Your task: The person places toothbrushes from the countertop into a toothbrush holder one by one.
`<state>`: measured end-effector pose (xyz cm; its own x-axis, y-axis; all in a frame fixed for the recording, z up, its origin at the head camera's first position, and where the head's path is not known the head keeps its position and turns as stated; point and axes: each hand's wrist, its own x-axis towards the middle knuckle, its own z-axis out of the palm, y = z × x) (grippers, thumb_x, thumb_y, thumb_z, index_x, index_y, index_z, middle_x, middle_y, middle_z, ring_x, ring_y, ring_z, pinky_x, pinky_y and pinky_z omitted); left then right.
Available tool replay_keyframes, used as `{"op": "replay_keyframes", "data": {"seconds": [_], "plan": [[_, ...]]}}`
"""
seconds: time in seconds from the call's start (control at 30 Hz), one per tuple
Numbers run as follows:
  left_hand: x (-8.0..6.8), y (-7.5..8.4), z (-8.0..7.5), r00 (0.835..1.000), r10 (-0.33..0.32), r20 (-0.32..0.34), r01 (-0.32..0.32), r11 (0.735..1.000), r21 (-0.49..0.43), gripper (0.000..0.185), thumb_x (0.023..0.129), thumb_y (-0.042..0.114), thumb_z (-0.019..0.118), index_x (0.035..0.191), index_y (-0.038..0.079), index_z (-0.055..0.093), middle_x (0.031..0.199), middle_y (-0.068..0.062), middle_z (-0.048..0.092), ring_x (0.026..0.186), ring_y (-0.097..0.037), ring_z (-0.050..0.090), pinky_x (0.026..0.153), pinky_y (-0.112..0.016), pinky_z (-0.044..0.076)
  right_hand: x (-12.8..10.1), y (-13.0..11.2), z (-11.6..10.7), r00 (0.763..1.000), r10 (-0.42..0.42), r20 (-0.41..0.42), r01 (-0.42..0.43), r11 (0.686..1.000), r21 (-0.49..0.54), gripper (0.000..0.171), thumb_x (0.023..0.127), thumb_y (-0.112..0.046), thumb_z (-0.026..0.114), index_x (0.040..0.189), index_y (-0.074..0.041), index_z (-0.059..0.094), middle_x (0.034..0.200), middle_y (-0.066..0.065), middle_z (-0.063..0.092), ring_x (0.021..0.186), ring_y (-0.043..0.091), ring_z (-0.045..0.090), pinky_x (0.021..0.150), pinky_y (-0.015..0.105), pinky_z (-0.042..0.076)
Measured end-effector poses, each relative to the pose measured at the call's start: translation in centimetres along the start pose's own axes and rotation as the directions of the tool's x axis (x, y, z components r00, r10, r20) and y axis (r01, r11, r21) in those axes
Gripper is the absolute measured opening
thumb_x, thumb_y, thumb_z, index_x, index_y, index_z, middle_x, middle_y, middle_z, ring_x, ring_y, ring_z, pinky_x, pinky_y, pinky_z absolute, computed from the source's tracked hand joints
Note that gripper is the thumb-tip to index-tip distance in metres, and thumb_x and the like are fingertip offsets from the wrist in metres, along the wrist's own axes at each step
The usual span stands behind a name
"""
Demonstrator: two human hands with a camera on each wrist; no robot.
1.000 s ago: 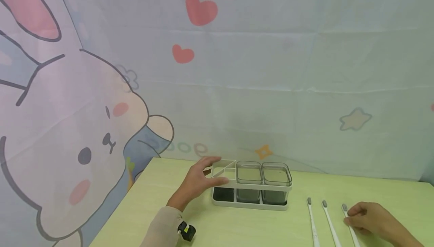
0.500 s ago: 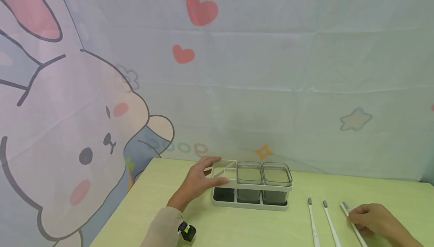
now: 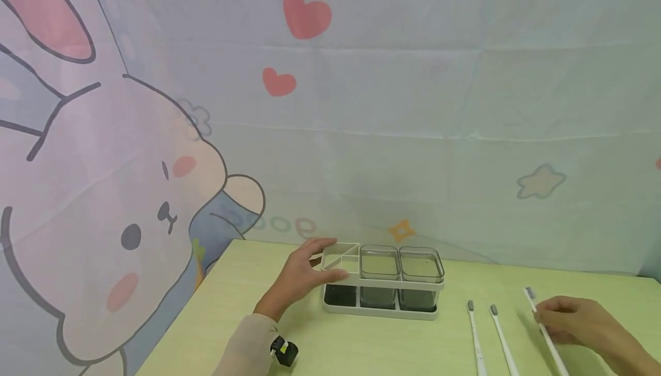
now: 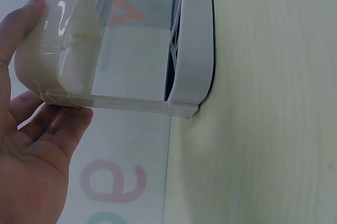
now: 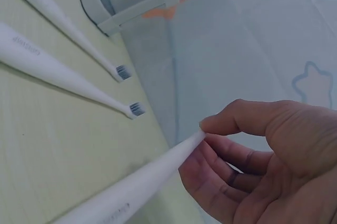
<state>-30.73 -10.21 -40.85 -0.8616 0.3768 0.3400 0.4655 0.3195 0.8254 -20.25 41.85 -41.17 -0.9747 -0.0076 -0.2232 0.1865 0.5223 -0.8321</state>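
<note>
A white toothbrush holder [image 3: 382,313] with a divided section at its left and two clear cups [image 3: 379,264] stands on the table. At its left end my left hand [image 3: 302,275] grips the upper rim, thumb in front and fingers behind; the left wrist view shows the same hold on the holder's end [image 4: 37,66]. My right hand [image 3: 583,324] pinches a white toothbrush [image 3: 549,344] near its neck, grey bristles toward the back. In the right wrist view the thumb and fingers cover that brush's head, and its handle [image 5: 137,187] slopes down to the lower left.
Two more white toothbrushes lie between the holder and my right hand, one nearer the holder [image 3: 476,338] and one beside it [image 3: 503,338]. Behind the pale green table [image 3: 206,318] hangs a printed cloth [image 3: 413,106]. A small black device [image 3: 285,352] is on my left wrist.
My right hand has raised the rightmost toothbrush from the table, its head moving up and slightly right. The left hand and the holder have stayed in place.
</note>
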Motion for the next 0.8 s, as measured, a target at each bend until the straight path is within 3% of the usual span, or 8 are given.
{"op": "replay_keyframes", "data": {"seconds": [0.33,0.47,0.8], "plan": [[-0.1,0.1,0.0,1.000,-0.002,-0.009,0.003,1.000,0.003,0.074,0.088,0.030,0.091,0.152,0.013,0.058,0.151,-0.006,0.055,0.144,-0.030,0.050,0.119,-0.044,0.047,-0.9,-1.2,-0.8,0.993,-0.110,-0.029,0.111,0.994,0.025,0.043,0.108,-0.022,0.066,0.127,0.016,0.060,0.113,0.007,0.074,0.096,0.021,0.073,0.085,0.032,0.067],[-0.1,0.1,-0.1,1.000,-0.009,-0.010,0.009,1.000,0.001,0.075,0.088,0.030,0.091,0.152,0.013,0.058,0.152,-0.007,0.055,0.144,-0.031,0.050,0.119,-0.044,0.048,-1.4,-2.4,-0.6,0.987,-0.126,-0.096,0.126,0.992,0.000,0.042,0.108,-0.025,0.066,0.127,0.012,0.061,0.113,0.005,0.076,0.095,0.017,0.075,0.084,0.030,0.066],[0.0,0.0,0.0,1.000,0.006,-0.008,-0.006,1.000,0.011,0.074,0.089,0.028,0.090,0.153,0.009,0.057,0.151,-0.011,0.056,0.142,-0.034,0.051,0.118,-0.046,0.049,-2.8,-4.9,0.6,0.931,-0.239,-0.276,0.209,0.969,-0.133,0.054,0.106,-0.044,0.067,0.132,0.003,0.062,0.108,-0.005,0.078,0.093,0.009,0.074,0.074,0.011,0.055]]}}
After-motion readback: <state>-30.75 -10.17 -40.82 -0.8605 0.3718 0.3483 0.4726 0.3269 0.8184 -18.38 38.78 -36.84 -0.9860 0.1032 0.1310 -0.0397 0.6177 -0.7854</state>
